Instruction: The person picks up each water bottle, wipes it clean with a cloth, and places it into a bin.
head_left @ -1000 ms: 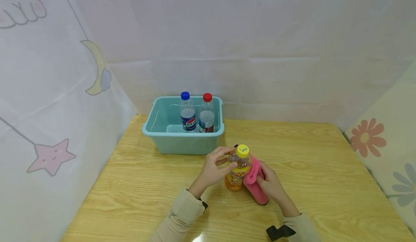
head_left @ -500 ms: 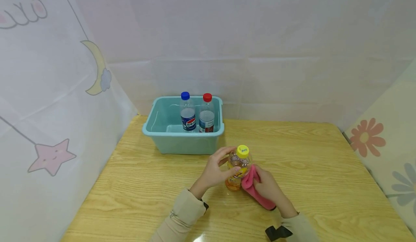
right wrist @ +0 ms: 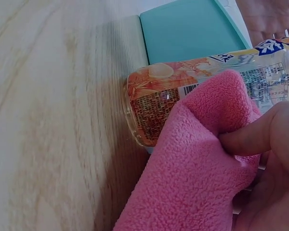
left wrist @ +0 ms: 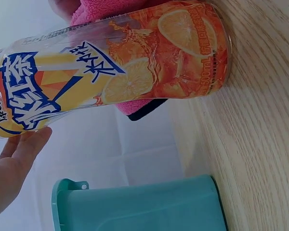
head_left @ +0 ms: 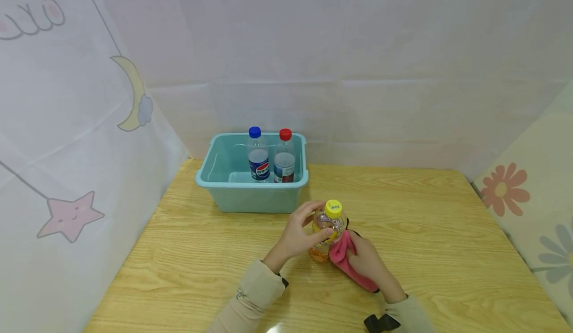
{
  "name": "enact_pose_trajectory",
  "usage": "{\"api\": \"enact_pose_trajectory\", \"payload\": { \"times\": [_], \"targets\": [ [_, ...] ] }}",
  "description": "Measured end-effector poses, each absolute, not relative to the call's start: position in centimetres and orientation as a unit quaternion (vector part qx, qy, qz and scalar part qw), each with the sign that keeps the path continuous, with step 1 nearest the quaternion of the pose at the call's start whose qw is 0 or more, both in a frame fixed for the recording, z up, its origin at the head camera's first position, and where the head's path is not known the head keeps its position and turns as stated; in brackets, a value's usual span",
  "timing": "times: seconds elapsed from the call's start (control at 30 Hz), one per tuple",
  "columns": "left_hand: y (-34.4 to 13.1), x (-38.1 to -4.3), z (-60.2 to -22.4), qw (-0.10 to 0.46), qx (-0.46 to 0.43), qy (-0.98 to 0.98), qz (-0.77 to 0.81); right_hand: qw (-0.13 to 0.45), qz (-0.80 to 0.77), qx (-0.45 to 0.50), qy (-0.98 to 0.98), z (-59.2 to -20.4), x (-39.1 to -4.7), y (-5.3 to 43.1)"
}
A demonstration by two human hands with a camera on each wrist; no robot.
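A clear plastic iced-tea bottle (head_left: 320, 253) with a yellow cap and an orange-and-yellow label stands upright on the wooden table. My left hand (head_left: 298, 233) grips its upper part, thumb in front and fingers behind. Pinched in my right hand (head_left: 368, 259) is a pink cloth (head_left: 342, 253), which lies against the right side of the bottle, low on its body. The right wrist view shows my thumb pushed into a fold of the fuzzy cloth (right wrist: 183, 168), beside the barcode and small print. In the left wrist view the label (left wrist: 130, 67) shows orange slices and large characters.
A light-blue plastic basin (head_left: 255, 199) sits behind and left of the bottle. In it stand a blue-capped bottle (head_left: 259, 164) and a red-capped bottle (head_left: 284, 161). Patterned cloth hangs (head_left: 286, 49) along the back and sides of the table (head_left: 425, 213).
My right hand has moved slightly toward me with the pink cloth, sliding it lower along the bottle's side. My left hand keeps its grip, its thumb a little further across the bottle.
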State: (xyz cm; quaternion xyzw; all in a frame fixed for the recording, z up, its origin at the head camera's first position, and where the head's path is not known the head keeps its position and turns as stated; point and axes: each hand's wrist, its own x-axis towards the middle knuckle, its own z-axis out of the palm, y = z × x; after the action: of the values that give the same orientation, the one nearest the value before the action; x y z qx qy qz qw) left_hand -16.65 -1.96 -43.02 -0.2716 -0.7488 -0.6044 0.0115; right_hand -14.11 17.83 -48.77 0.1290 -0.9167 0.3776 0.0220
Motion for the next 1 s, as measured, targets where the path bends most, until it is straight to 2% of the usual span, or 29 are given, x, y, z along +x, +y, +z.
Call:
{"api": "enact_pose_trajectory", "payload": {
  "times": [0.3,0.57,0.77,1.0],
  "targets": [
    [-2.2,-16.6,-43.0,0.067,-0.281,-0.771,-0.568,0.019,0.386,0.111,-0.915,-48.0,-13.7,18.1],
    [-2.3,-16.4,-42.7,0.049,-0.239,-0.762,-0.600,0.028,0.424,0.080,-0.902,-47.2,-13.6,19.7],
    [-2.8,-15.4,-40.2,0.044,-0.253,-0.758,-0.600,0.023,0.482,0.048,-0.875,-46.0,-13.8,20.8],
    [-3.1,-15.4,-39.8,0.043,-0.254,-0.752,-0.607,0.083,0.540,0.055,-0.836,-45.0,-13.8,20.9]
  ]
}}
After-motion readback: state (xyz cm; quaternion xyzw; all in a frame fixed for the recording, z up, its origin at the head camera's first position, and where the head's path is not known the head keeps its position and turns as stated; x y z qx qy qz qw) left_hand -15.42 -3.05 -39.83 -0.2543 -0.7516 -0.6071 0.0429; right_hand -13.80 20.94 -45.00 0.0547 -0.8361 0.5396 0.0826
